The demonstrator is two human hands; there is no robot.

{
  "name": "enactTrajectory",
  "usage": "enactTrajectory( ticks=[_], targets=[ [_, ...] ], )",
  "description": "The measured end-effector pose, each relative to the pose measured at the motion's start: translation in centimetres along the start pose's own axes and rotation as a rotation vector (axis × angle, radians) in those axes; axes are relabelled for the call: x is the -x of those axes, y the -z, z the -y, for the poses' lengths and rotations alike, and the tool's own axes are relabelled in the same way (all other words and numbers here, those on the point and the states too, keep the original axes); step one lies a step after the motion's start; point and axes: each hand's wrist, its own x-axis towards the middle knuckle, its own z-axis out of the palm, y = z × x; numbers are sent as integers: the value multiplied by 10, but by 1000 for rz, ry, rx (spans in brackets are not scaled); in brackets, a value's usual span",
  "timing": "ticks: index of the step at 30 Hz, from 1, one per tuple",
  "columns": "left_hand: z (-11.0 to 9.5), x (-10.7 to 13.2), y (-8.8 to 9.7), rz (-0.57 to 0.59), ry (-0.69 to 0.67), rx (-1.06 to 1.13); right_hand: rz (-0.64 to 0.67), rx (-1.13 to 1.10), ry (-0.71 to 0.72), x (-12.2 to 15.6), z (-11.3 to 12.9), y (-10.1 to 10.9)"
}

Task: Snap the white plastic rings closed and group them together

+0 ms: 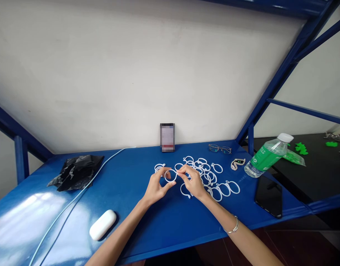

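Observation:
Between my two hands, just above the blue table [147, 236], is a white plastic curtain ring [165, 179]. My left hand [155, 188] grips its left side and lower edge between thumb and fingers. With thumb and forefinger, my right hand [194, 183] pinches the ring's right side, where its small end piece is hidden by the fingertips. A loose pile of similar white rings [209, 178], several with small loops on the rim, lies behind and right of my right hand. Behind my left fingers, a small group of rings [158, 168] lies partly covered.
A phone [167, 137] leans on the wall. Rightward are glasses [219, 149], a pale wristband [234, 164], a water bottle [269, 155] and a black phone [268, 196]. Leftward lie a black plastic bag [78, 171], a cable [81, 191] and a white case [103, 224]. Blue metal beams [278, 74] flank the table.

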Motion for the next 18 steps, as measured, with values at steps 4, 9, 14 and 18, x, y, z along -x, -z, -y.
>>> enactTrajectory(
  ticks=[4,9,14,18],
  targets=[
    [0,1,0,3,-1,-11,-3,0,-9,0,1,0],
    [4,0,-1,-28,-1,-94,3,39,-39,-1,1,1],
    [18,-3,1,-180,55,-344,43,294,-61,-2,-11,5],
    [27,-4,4,-223,163,-505,155,543,-94,2,-23,3]
  ],
)
